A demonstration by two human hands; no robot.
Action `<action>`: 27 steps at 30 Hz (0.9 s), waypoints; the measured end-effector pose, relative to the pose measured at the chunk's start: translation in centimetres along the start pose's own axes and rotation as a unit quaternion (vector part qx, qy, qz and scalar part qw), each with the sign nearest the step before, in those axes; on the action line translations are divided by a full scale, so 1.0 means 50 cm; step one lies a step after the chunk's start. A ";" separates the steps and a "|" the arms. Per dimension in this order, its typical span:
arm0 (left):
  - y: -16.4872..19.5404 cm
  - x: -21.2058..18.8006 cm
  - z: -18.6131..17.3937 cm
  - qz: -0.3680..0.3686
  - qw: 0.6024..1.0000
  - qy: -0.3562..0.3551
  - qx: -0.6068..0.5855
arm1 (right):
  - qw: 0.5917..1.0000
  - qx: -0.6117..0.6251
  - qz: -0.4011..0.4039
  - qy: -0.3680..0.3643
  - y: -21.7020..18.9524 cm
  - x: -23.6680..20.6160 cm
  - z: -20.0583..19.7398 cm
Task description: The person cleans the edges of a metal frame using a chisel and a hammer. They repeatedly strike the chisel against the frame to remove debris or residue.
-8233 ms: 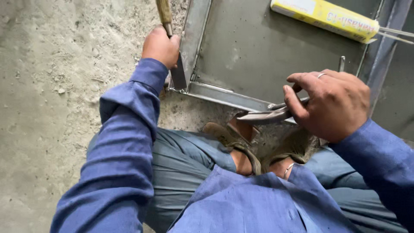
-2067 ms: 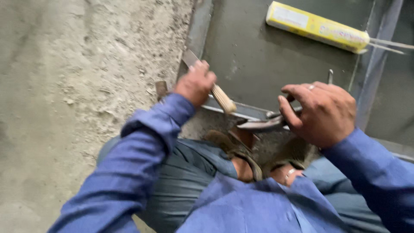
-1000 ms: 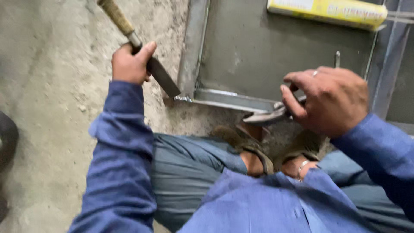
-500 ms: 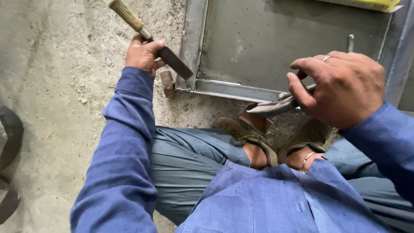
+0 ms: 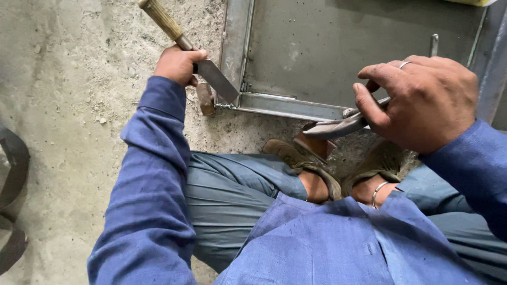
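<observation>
1. My left hand (image 5: 177, 64) grips the hammer (image 5: 187, 46) where handle meets head; the handle runs up and left from the grip, the head down and right.
2. The head's tip sits at the frame (image 5: 288, 104) corner, just right of the grip.
3. A small block (image 5: 205, 98) lies on the floor (image 5: 68, 105) just below that grip, beside the corner.
4. My right hand (image 5: 422, 100) grips the pliers (image 5: 338, 126); their nose points left of the grip, over the frame's lower rail.
5. The panel (image 5: 359, 47) lies above both grips, inside the frame.
6. My sandals (image 5: 306, 163) sit below the pliers.
</observation>
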State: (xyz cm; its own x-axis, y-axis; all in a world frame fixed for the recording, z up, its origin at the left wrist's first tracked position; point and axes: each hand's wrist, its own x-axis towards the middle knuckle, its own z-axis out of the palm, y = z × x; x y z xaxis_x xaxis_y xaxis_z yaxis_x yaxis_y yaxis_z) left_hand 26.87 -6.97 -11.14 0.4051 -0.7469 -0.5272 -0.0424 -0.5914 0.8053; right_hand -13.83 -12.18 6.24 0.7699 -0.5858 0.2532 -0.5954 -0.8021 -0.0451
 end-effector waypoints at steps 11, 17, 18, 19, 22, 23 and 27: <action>0.026 -0.005 0.004 0.034 0.995 0.015 -0.096 | 1.000 -0.020 -0.011 -0.010 0.002 -0.002 0.000; 0.022 0.002 0.005 0.099 0.989 -0.035 -0.102 | 1.000 -0.018 -0.019 0.007 0.000 -0.001 0.001; 0.020 0.004 0.005 0.115 0.986 -0.018 -0.122 | 1.000 -0.020 -0.017 -0.002 -0.001 -0.001 0.001; 0.020 0.004 0.004 0.134 0.981 0.005 -0.140 | 1.000 -0.021 -0.018 -0.007 -0.001 -0.001 0.000; 0.014 0.005 0.015 0.234 0.946 0.017 0.224 | 1.000 -0.008 -0.012 0.004 0.000 0.001 0.001; 0.015 0.006 0.022 0.219 0.966 -0.002 0.135 | 1.000 -0.002 -0.004 0.000 0.000 0.002 0.000; 0.018 0.011 0.034 0.153 0.970 -0.018 -0.188 | 1.000 -0.009 -0.004 -0.017 0.000 0.001 -0.001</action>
State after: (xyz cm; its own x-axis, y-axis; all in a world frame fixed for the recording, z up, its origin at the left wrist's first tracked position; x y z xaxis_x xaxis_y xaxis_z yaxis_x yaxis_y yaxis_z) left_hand 25.51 -8.42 -11.14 0.3930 -0.8846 -0.2509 0.1835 -0.1919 0.9641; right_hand -13.77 -12.20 6.30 0.7816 -0.5837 0.2201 -0.5935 -0.8044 -0.0256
